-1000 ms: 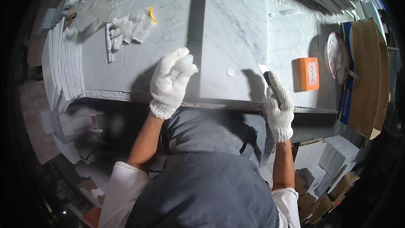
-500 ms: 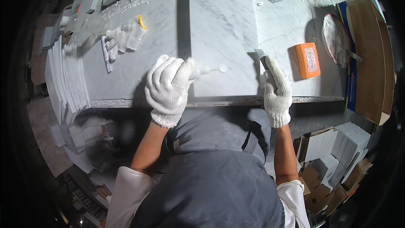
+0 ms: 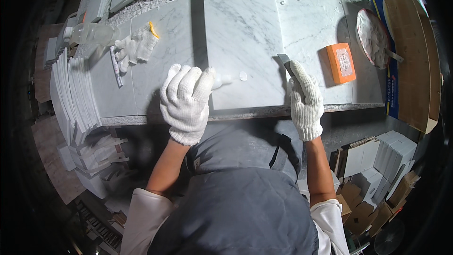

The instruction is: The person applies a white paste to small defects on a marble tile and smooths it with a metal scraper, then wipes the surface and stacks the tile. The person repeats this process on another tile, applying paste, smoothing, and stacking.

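Marble slab (image 3: 243, 28) lies between the left hand (image 3: 185, 101), holding a bottle (image 3: 217, 82), and the right hand (image 3: 306, 100), gripping a scraper (image 3: 286, 63).

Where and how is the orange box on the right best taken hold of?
Probably across the middle of the orange box, from above, gripping its two long sides: its length runs roughly front to back, with a gap on each side. The right hand is nearer but already holds a scraper.

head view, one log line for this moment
left hand: holds bottle near white spot; right hand: holds scraper; orange block: right of slab
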Demonstrator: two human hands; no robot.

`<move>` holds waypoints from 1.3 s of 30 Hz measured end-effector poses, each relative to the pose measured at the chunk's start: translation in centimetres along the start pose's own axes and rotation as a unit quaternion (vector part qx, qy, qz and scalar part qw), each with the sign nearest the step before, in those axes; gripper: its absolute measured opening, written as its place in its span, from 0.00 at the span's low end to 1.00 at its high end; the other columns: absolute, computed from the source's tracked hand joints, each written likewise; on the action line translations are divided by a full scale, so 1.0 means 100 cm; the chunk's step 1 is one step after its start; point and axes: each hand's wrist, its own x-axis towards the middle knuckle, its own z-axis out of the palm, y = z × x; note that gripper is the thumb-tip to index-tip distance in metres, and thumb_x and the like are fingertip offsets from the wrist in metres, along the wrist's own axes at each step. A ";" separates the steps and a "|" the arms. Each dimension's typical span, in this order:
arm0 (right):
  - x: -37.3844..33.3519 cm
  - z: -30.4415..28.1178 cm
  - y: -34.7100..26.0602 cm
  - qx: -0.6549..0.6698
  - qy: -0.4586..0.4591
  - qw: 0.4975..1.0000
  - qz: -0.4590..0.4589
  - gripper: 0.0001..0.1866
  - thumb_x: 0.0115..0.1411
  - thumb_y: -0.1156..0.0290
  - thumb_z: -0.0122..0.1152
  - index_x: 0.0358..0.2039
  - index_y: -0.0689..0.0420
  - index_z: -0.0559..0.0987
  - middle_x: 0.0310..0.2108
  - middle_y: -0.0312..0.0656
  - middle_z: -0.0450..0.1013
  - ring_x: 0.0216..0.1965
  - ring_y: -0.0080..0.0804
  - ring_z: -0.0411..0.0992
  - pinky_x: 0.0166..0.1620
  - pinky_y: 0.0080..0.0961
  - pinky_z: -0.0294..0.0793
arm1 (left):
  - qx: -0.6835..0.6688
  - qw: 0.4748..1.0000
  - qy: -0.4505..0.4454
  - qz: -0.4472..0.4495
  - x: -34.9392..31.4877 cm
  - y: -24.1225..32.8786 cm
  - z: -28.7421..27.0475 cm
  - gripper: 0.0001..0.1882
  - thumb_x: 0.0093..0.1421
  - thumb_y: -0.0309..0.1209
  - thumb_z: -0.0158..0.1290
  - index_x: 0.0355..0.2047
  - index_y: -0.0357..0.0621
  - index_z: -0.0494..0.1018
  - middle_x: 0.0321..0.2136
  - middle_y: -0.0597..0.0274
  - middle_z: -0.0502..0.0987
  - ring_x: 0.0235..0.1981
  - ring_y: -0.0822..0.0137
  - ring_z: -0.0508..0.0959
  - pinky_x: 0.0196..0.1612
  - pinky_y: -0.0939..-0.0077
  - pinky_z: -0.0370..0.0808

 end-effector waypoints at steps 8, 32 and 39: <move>0.000 0.002 0.001 0.015 0.003 1.000 0.012 0.34 0.53 0.94 0.46 0.60 0.61 0.77 0.58 0.49 0.76 0.61 0.40 0.73 0.64 0.30 0.71 | 0.017 1.000 -0.007 0.005 0.004 0.003 -0.003 0.20 0.48 0.26 0.65 0.44 0.58 0.82 0.44 0.69 0.76 0.51 0.64 0.75 0.62 0.60 0.73; -0.001 -0.001 -0.005 0.015 0.002 0.999 0.036 0.31 0.58 0.91 0.51 0.62 0.59 0.77 0.56 0.50 0.77 0.57 0.41 0.76 0.62 0.32 0.73 | 0.034 0.999 -0.007 0.016 0.006 0.005 -0.001 0.21 0.48 0.26 0.64 0.44 0.58 0.83 0.44 0.69 0.76 0.51 0.64 0.75 0.61 0.61 0.73; -0.002 -0.001 -0.004 0.003 -0.001 0.999 0.037 0.30 0.58 0.91 0.51 0.61 0.59 0.77 0.57 0.50 0.77 0.59 0.41 0.75 0.63 0.32 0.72 | 0.045 0.999 -0.011 0.015 0.006 0.007 -0.002 0.21 0.48 0.27 0.63 0.44 0.59 0.83 0.44 0.70 0.76 0.51 0.64 0.75 0.62 0.61 0.73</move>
